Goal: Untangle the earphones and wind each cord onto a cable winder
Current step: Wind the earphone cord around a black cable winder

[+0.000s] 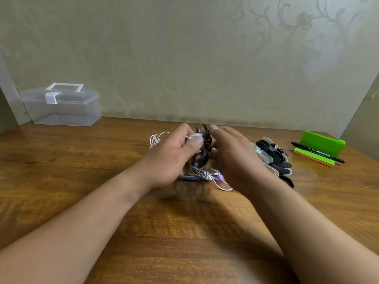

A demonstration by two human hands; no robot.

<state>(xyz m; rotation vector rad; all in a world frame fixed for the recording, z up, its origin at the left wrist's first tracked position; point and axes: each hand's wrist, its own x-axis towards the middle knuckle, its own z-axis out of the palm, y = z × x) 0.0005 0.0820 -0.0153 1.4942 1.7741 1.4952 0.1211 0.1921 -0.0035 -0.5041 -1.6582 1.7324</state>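
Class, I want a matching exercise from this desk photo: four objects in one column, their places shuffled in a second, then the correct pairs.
Objects
1. clear plastic box
2. black marker
3. pile of spare winders
4. dark cable winder

Places
A. between the two hands
B. far left, by the wall
C. on the green notepad, far right
D. on the table just right of the right hand

Pairs: 1-B, 2-C, 3-D, 4-A

Near half of table (184, 242) is lying open btwn the forearms. Earphone tangle (205, 175) is blocking centre, winder pile (274, 158) crowding just right of it, pen (317, 152) & green pad (322, 144) sitting far right, clear box (61, 107) sitting back-left.
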